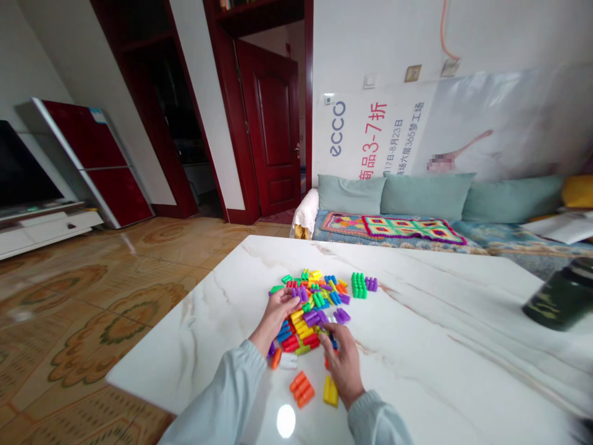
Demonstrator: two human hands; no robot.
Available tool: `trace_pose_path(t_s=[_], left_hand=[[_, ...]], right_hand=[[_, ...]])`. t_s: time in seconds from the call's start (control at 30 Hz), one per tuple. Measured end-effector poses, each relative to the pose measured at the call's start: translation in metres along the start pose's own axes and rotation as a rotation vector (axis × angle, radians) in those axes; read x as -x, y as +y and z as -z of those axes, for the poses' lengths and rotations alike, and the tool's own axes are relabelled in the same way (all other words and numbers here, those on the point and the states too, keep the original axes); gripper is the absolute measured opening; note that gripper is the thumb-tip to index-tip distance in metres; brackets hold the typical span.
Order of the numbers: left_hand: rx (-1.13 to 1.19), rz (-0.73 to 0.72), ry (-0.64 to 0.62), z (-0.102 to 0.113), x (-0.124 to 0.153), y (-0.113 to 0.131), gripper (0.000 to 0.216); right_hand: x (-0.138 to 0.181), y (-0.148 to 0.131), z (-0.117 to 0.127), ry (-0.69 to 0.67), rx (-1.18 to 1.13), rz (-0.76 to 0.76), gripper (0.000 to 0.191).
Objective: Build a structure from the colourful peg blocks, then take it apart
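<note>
A heap of small plastic building blocks (303, 329) in many colours lies on the white marble-patterned table (430, 364). At the heap's left side, my left hand (278, 311) pinches a purple block (300, 294) between thumb and fingers. My right hand (343, 361) is at the near right of the heap, its index finger and thumb curled together beside a purple block cluster (315, 317); what lies between those fingertips is hard to make out. Closer to me are a joined orange block (302, 389) and a yellow block (330, 390). Beyond the heap, a green block group (359, 285) stands beside purple blocks (371, 284).
A dark camouflage-patterned bottle (558, 296) is at the table's right. Behind the table runs a sofa with pale green cushions (426, 194) and a crocheted cover (412, 228). To the left are a red fridge (109, 179) and an open red door (273, 130).
</note>
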State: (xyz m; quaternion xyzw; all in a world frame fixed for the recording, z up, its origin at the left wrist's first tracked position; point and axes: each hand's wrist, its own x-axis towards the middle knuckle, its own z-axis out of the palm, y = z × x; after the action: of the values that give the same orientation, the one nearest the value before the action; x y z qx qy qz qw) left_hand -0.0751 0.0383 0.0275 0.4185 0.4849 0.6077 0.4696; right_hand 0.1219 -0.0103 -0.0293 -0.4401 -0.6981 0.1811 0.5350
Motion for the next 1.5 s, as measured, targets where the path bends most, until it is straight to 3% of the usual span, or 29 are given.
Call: trace_pose_path(t_s=[0.17, 0.27, 0.47, 0.6, 0.8, 1.03, 1.3, 1.5], left_hand=[[-0.068, -0.021, -0.03, -0.02, 0.05, -0.012, 0.036], [-0.239, -0.117, -0.053, -0.026, 0.068, -0.015, 0.023], [-0.641, -0.395, -0.024, -0.021, 0.082, -0.02, 0.017], [-0.95, -0.603, 0.015, -0.01, 0.084, -0.028, 0.038], [-1.22, -0.608, -0.006, 0.002, 0.082, -0.051, 0.071], [-1.28, -0.625, 0.023, 0.004, 0.085, -0.056, 0.072], [-1.26, -0.645, 0.064, 0.005, 0.084, -0.061, 0.075], [-1.265, -0.642, 0.07, 0.005, 0.083, -0.063, 0.075]], right_hand=[[0.004, -0.001, 0.001, 0.092, -0.012, 0.016, 0.032], [0.004, -0.007, 0.001, 0.066, -0.076, 0.033, 0.022], [0.003, -0.012, 0.001, 0.048, -0.149, 0.055, 0.014], [0.005, -0.001, -0.003, 0.127, -0.182, -0.069, 0.017], [0.001, 0.008, -0.005, 0.279, -0.226, -0.27, 0.03], [-0.005, 0.033, 0.011, 0.393, -0.161, -0.374, 0.035], [-0.07, 0.103, 0.081, 0.451, 0.172, -0.392, 0.036], [-0.101, 0.123, 0.081, 0.377, 0.337, -0.442, 0.022]])
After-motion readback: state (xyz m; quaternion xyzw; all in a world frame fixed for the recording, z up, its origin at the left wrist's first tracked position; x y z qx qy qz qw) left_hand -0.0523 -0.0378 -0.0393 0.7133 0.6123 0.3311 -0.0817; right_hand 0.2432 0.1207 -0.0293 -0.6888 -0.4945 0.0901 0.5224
